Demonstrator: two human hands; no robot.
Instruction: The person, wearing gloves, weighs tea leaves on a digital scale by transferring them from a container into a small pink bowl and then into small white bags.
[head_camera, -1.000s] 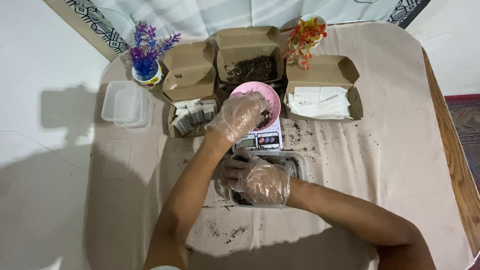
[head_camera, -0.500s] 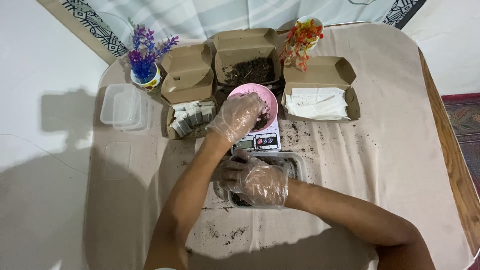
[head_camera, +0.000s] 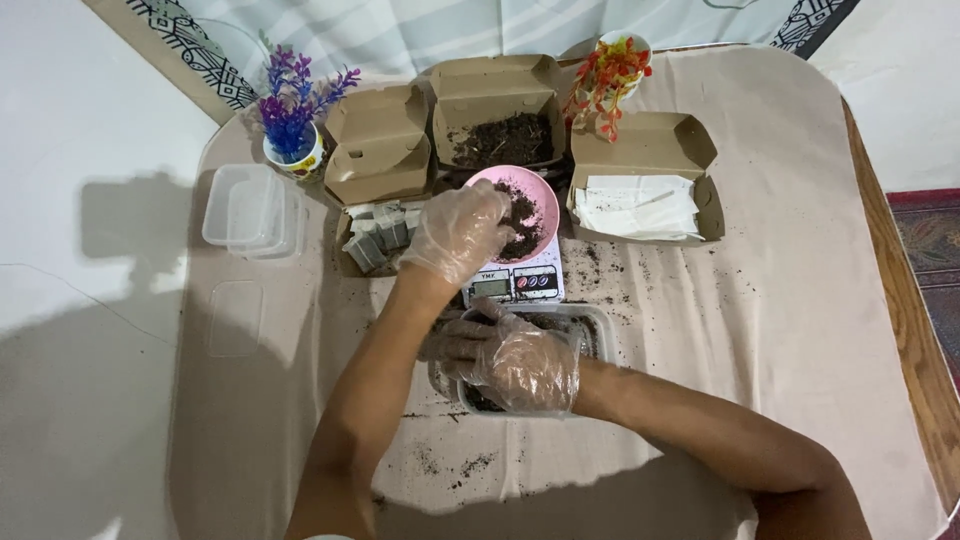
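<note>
We sprinkle soil onto the scale.

Our left hand (head_camera: 458, 232) pinches soil over the pink bowl (head_camera: 520, 212) on the scale (head_camera: 512, 283), while our right hand (head_camera: 515, 358), fingers curled, rests in the clear tray (head_camera: 595, 322) of soil on the table (head_camera: 780, 300), close for refills.
</note>
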